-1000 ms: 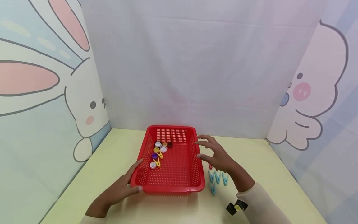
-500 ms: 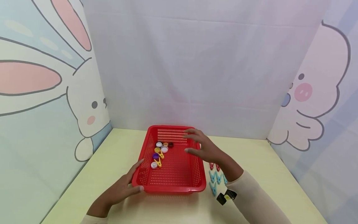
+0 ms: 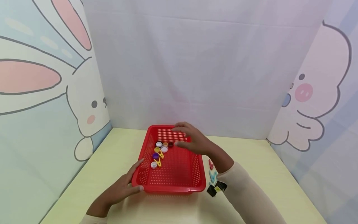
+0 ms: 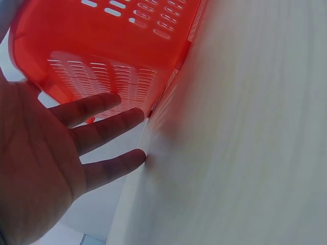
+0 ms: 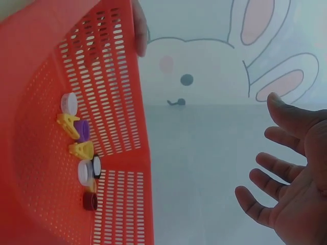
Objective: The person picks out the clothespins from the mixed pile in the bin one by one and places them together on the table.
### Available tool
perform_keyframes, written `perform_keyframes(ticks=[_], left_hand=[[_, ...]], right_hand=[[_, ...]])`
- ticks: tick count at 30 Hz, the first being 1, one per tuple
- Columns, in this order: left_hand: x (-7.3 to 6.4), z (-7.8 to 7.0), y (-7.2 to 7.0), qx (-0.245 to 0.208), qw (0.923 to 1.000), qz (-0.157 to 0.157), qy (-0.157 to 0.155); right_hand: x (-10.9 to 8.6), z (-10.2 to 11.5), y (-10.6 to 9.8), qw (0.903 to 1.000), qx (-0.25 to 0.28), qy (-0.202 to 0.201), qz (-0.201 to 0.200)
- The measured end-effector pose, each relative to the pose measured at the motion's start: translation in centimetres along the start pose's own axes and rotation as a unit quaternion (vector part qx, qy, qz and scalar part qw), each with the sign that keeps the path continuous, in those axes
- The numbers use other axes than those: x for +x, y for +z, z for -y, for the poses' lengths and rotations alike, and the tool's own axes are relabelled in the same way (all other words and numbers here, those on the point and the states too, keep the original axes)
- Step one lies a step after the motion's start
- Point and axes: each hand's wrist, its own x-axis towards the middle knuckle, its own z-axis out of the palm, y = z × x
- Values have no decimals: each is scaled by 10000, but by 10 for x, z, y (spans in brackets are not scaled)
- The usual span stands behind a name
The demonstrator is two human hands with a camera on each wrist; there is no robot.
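A red plastic basket (image 3: 167,189) with slotted walls sits mid-table. Along its left side lie several bottle caps, among them a white cap (image 3: 153,165), a purple cap (image 3: 155,156) and a dark brown cap (image 5: 90,201). Two yellow clothespins (image 3: 158,162) lie beside the caps. My left hand (image 3: 118,190) is at the basket's near left corner, thumb by the front rim; its fingers spread straight along the outer wall in the left wrist view. Over the basket's far right part hovers my right hand (image 3: 194,140), fingers loosely curved and holding nothing.
Right of the basket, a red clothespin (image 3: 211,164) and a light blue clothespin (image 3: 213,176) show on the pale yellow table (image 3: 257,174); my right forearm covers others. A grey-white curtain (image 3: 190,68) hangs behind, with cartoon-printed sheets at both sides.
My right hand has moved left from beside the basket's right rim to over its far part, its forearm now covering several clothespins. My left hand and the basket's contents have stayed put.
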Motion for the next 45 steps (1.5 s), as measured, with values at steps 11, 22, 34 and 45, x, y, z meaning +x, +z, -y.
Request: perform_keyframes(ticks=[11, 22, 34, 45], left_hand=[[1, 1, -1, 61, 10000, -16, 41], [1, 0, -3, -6, 10000, 18, 69], [1, 1, -1, -77, 9996, 80, 247], [2, 4, -1, -43, 9996, 70, 280]], right_hand=[[34, 13, 13, 9954, 709, 633, 135], [59, 17, 40, 9868, 1158, 1080, 324], [60, -2, 69, 9682, 1455, 1954, 562], [60, -20, 85, 9465, 1709, 2622, 792]])
